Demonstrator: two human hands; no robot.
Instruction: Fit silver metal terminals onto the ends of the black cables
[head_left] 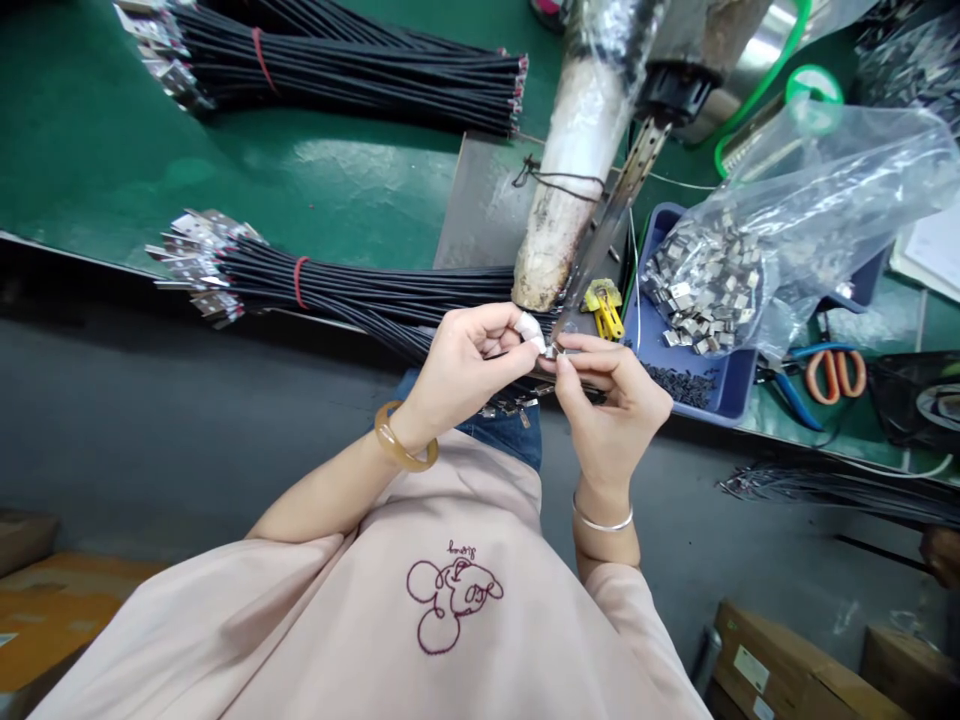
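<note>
My left hand (476,355) is closed, its thumb and a white-wrapped fingertip pinched at a small silvery metal connector (551,352). From the other side, my right hand (615,385) pinches the same piece between thumb and index finger. Just above the fingertips ends the shaft of a soldering iron (600,235), pointing down. The fingers hide most of the connector. Behind my left hand lies a bundle of black cables (360,290) tied with a red band, with metal connectors at its left end. More cable ends with metal plugs (517,405) show below my hands.
A wrapped white tube (562,170) hangs over the work spot. A yellow tool (604,308) lies behind my right hand. Right of it, a blue tray (739,390) holds bagged metal shells (705,290) and small black parts. Orange-handled scissors (835,374) and another cable bundle (360,75) lie farther out.
</note>
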